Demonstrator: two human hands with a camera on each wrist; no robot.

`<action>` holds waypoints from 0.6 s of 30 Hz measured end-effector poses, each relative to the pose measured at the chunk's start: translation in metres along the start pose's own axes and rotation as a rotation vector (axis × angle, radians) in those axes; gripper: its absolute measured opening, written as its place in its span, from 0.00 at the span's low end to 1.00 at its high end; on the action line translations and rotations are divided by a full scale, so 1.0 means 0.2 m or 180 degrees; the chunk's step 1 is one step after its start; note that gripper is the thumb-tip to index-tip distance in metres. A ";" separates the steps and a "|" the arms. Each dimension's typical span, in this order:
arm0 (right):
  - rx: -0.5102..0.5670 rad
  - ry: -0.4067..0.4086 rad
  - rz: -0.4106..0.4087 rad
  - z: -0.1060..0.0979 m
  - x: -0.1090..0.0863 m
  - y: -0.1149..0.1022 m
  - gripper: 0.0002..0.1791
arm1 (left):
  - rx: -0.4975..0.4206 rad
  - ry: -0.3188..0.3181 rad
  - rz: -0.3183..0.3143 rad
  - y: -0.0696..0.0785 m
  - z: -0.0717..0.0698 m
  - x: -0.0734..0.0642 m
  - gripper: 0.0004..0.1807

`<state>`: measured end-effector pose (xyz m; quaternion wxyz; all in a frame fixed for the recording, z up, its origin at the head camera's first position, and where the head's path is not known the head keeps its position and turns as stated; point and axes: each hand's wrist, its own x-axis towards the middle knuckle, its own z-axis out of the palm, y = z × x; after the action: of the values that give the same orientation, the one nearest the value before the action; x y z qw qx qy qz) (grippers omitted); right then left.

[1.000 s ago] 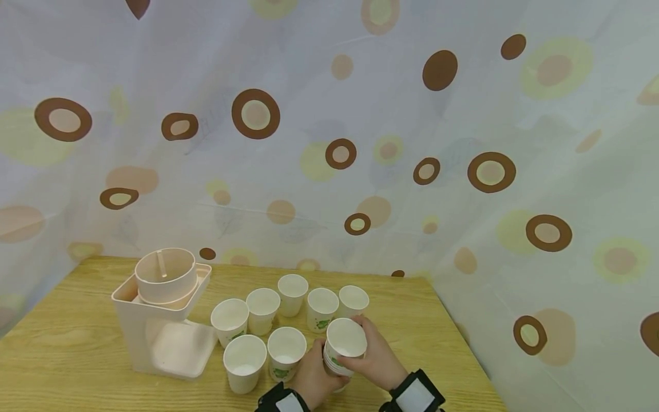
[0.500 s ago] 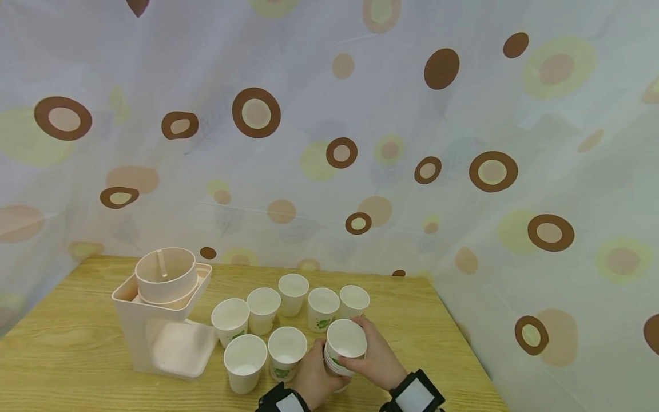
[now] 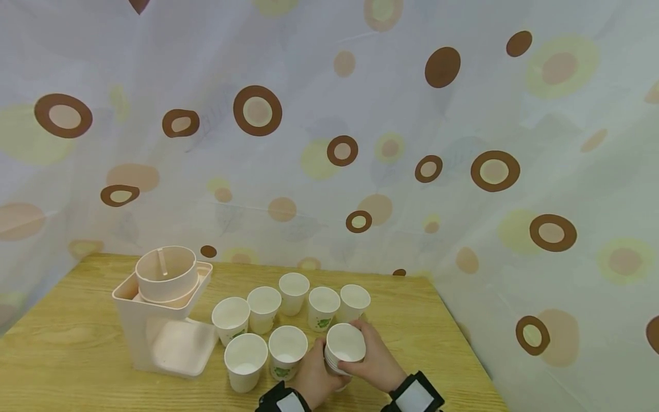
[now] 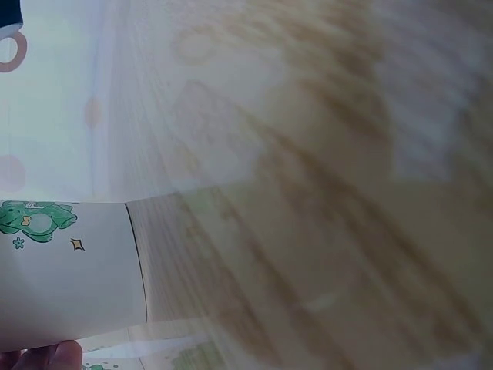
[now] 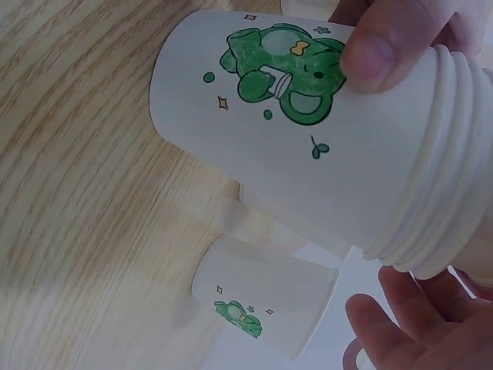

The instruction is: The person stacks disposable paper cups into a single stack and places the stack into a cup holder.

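A nested stack of white paper cups (image 3: 346, 342) stands mouth up between both hands at the front of the table. My left hand (image 3: 313, 377) grips it low from the left; in the right wrist view its thumb presses beside a green cartoon print on the lowest cup (image 5: 308, 146). My right hand (image 3: 378, 363) holds the upper rims, thumb in front and fingers round the far side. Several rolled rims show close together in the right wrist view, with the right fingers (image 5: 408, 316) beside them. A cup wall (image 4: 69, 277) and a fingertip appear in the left wrist view.
Several single paper cups stand upright left of and behind the stack, the closest being a printed cup (image 3: 287, 346) beside my left hand. A pale pink appliance (image 3: 154, 332) with a round top container sits at the left of the wooden table (image 3: 62, 343). Patterned sheeting (image 3: 309, 189) hangs behind.
The top cup has sunk slightly into the stack, its green print now out of sight. My right thumb has shifted a little lower with it. My left hand stays nearly still.
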<state>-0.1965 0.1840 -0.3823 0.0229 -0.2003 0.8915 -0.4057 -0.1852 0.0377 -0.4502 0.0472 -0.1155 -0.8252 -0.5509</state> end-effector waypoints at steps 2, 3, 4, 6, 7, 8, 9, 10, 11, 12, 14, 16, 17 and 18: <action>0.0000 -0.0036 0.0023 0.00 0.00 0.00 0.43 | 0.0002 0.0000 -0.0004 0.00 0.00 0.00 0.36; -0.0006 -0.0052 0.0038 0.00 0.00 0.01 0.43 | 0.0002 -0.0005 -0.0007 0.00 0.00 0.00 0.36; -0.0008 -0.0068 0.0052 -0.01 -0.01 0.01 0.44 | 0.0001 -0.0007 -0.0012 0.00 0.00 0.00 0.36; -0.0021 -0.0091 0.0069 -0.01 -0.01 0.01 0.44 | -0.0014 -0.0017 -0.0019 0.00 0.00 0.00 0.36; -0.0035 -0.0096 0.0073 -0.01 -0.01 0.01 0.44 | -0.0017 -0.0021 -0.0019 0.00 0.00 0.00 0.36; -0.0057 -0.0098 0.0071 -0.01 -0.01 0.01 0.43 | -0.0017 -0.0022 -0.0017 0.00 0.00 0.00 0.36; -0.0071 -0.0097 0.0072 -0.01 -0.01 0.01 0.43 | -0.0020 -0.0023 -0.0015 0.00 0.00 0.00 0.36; -0.0082 -0.0099 0.0067 -0.01 -0.01 0.01 0.43 | -0.0024 -0.0024 -0.0013 0.00 0.00 0.00 0.36; -0.0110 -0.0093 0.0054 -0.01 -0.01 0.01 0.42 | -0.0028 -0.0024 -0.0012 0.00 0.00 0.00 0.37; -0.0127 -0.0090 0.0049 -0.01 -0.01 0.01 0.42 | -0.0027 -0.0023 -0.0015 0.00 0.00 0.00 0.37; -0.0144 -0.0089 0.0041 -0.01 -0.01 0.00 0.42 | -0.0024 -0.0016 -0.0016 0.00 0.00 0.00 0.37; -0.0137 -0.0095 0.0053 -0.01 0.00 0.00 0.42 | -0.0020 -0.0010 -0.0027 0.00 0.00 0.00 0.37; -0.0136 -0.0099 0.0059 -0.01 0.00 0.00 0.42 | -0.0009 0.0000 -0.0030 -0.01 0.00 0.00 0.37; -0.0117 -0.0109 0.0079 -0.01 0.00 0.00 0.43 | 0.0002 0.0008 -0.0030 -0.01 0.00 0.01 0.37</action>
<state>-0.1965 0.1861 -0.3819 0.0394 -0.1966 0.9007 -0.3854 -0.1865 0.0380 -0.4514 0.0456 -0.1110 -0.8258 -0.5510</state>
